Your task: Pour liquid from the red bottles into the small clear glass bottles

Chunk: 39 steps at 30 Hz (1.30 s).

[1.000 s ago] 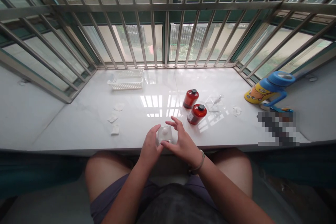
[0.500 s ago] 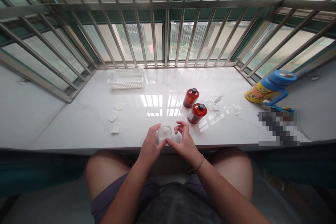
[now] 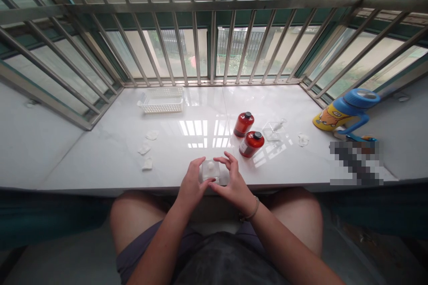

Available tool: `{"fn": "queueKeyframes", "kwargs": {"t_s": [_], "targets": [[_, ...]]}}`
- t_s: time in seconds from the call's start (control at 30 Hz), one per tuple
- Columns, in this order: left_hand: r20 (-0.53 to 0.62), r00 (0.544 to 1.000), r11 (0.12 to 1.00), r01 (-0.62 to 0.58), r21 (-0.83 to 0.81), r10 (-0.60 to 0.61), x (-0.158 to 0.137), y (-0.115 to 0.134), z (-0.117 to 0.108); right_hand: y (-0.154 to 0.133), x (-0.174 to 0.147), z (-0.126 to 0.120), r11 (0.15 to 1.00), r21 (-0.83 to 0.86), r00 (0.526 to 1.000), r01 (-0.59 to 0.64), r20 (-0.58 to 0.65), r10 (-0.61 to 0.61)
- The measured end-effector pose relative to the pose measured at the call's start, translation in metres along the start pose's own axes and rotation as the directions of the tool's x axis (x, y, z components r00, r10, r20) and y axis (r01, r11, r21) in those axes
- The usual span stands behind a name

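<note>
A small clear square container (image 3: 210, 170) with a whitish round part at its middle is near the front edge of the counter. My left hand (image 3: 193, 182) grips its left side, thumb at the near edge and fingers along the far left corner. From the right, my right hand (image 3: 233, 180) reaches around it. The right thumb meets the near edge beside the left thumb, and the right index fingertip lies at the far right corner. Two red bottles (image 3: 252, 144) with black caps stand beyond my right hand. What the round part is, I cannot make out.
A white perforated basket (image 3: 162, 106) sits at the back left. Several crumpled white pieces (image 3: 147, 164) lie at left, another (image 3: 303, 140) at right. Behind the bottles is another clear square container (image 3: 272, 132). A blue-and-yellow flask (image 3: 337, 113) stands at far right. Metal bars (image 3: 214, 7) enclose the counter (image 3: 110, 151).
My right fingers have uncurled and moved left onto the far right corner of the clear container. My left hand has stayed almost still; the container is about where it was.
</note>
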<state>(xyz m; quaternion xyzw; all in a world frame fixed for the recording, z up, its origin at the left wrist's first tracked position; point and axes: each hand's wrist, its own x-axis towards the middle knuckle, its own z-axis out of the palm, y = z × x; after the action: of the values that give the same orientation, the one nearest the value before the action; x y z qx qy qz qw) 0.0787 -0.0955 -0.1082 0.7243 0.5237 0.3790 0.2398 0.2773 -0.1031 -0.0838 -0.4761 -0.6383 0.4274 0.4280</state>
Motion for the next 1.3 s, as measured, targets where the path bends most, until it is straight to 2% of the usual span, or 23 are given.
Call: {"fn": "queueKeyframes", "kwargs": {"t_s": [0.07, 0.23, 0.4, 0.57, 0.67, 0.8, 0.9, 1.13, 1.3], "targets": [[0.002, 1.000, 1.000, 0.001, 0.001, -0.001, 0.000, 0.000, 0.000, -0.001, 0.000, 0.001, 1.000, 0.010, 0.999, 0.018, 0.040, -0.018], [0.002, 1.000, 1.000, 0.012, 0.009, -0.012, 0.000, 0.001, 0.000, 0.004, -0.001, 0.002, 0.999, -0.044, 0.993, -0.007, -0.119, 0.001], [0.003, 1.000, 1.000, -0.005, 0.006, 0.004, 0.000, -0.001, 0.000, 0.002, 0.002, 0.003, 0.998, 0.006, 0.997, 0.062, -0.041, -0.062], [-0.019, 0.999, 0.999, -0.039, 0.025, 0.039, 0.001, -0.001, 0.001, -0.004, 0.014, 0.006, 0.999, -0.012, 0.995, 0.048, -0.092, -0.049], [-0.036, 0.998, 0.998, -0.043, 0.041, 0.044, 0.001, 0.000, 0.002, -0.003, 0.021, 0.005, 0.996, -0.063, 0.993, 0.058, -0.102, -0.064], [-0.049, 0.998, 0.998, -0.037, 0.059, 0.040, 0.002, 0.001, 0.002, 0.001, 0.025, 0.002, 0.962, -0.215, 0.975, 0.169, -0.105, -0.195], [-0.066, 0.996, 0.996, -0.051, 0.075, 0.056, 0.002, 0.001, 0.003, 0.000, 0.026, 0.003, 0.923, -0.323, 0.960, 0.210, -0.112, -0.257], [-0.084, 0.994, 0.996, -0.059, 0.069, 0.065, -0.001, 0.001, 0.007, -0.007, 0.026, 0.005, 0.890, -0.406, 0.956, 0.207, -0.108, -0.271], [-0.096, 0.991, 0.993, -0.084, 0.086, 0.092, -0.001, -0.003, 0.011, -0.009, 0.030, 0.003, 0.897, -0.387, 0.965, 0.212, -0.059, -0.254]]}}
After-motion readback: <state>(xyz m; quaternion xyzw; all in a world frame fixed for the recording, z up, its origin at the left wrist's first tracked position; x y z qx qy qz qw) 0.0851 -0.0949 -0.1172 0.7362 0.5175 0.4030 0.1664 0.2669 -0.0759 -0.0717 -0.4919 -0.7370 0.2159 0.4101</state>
